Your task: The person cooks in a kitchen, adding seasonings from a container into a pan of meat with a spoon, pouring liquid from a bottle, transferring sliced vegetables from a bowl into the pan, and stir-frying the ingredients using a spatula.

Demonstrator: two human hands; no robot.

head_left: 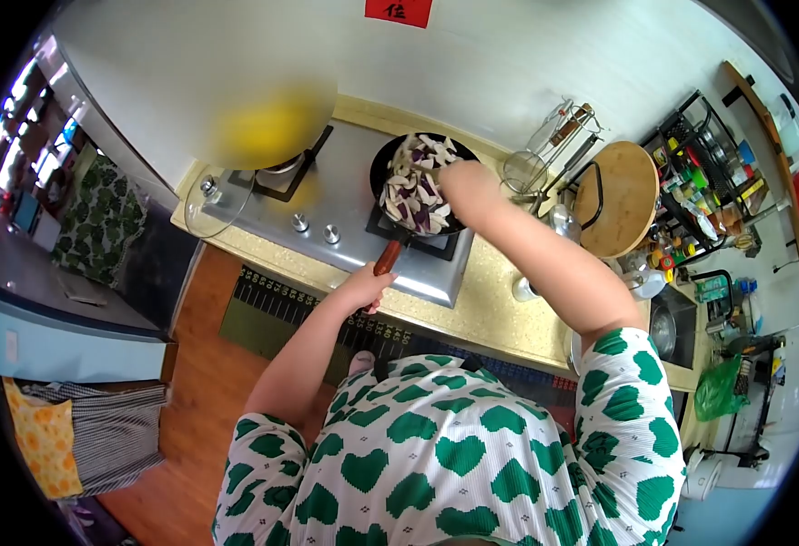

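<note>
A black frying pan sits on the right side of the steel gas stove, filled with cut eggplant pieces with white flesh and purple skin. My left hand is wrapped round the pan's reddish-brown handle near its end. Over the pan's right side, my right hand is closed on what looks like a spatula, which reaches into the eggplant. Most of that tool is hidden by the hand and the food.
A glass lid lies at the stove's left end, near a second burner. Right of the pan stand a utensil rack, a round wooden board and a black shelf of bottles. A sink lies farther right.
</note>
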